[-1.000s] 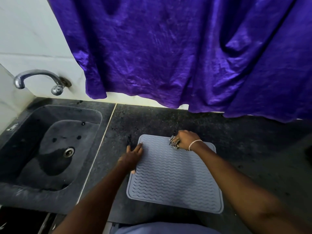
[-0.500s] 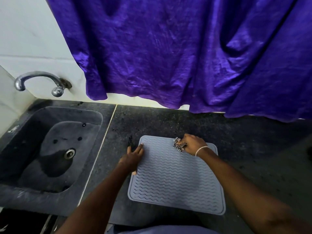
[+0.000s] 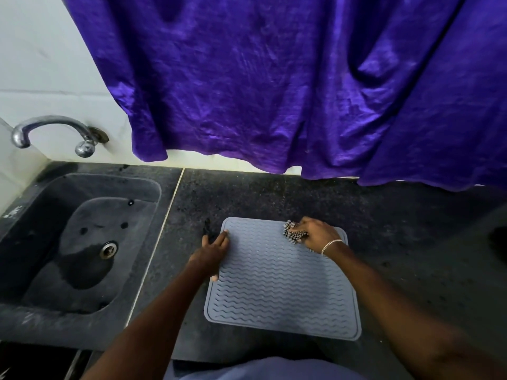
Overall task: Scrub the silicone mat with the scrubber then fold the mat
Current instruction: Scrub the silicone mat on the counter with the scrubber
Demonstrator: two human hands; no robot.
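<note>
Head view: grey silicone mat (image 3: 279, 286) flat on dark countertop (image 3: 274, 196), just right of sink (image 3: 82, 319). Right hand (image 3: 318, 235) curled round bristly scrubber (image 3: 293, 233), pressed onto mat near far right corner. Left hand (image 3: 213, 249) spread flat, fingers straight, pinning mat's left edge. Purple curtain (image 3: 274, 91) hanging behind; tap (image 3: 55, 130) above sink.

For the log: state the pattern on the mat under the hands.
Grey silicone mat: rows of wavy lines, best seen in the head view.

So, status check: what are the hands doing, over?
Left hand pressing left edge of silicone mat. Right hand gripping scrubber at mat's far right corner. Mat flat, unfolded; nothing blocking.
</note>
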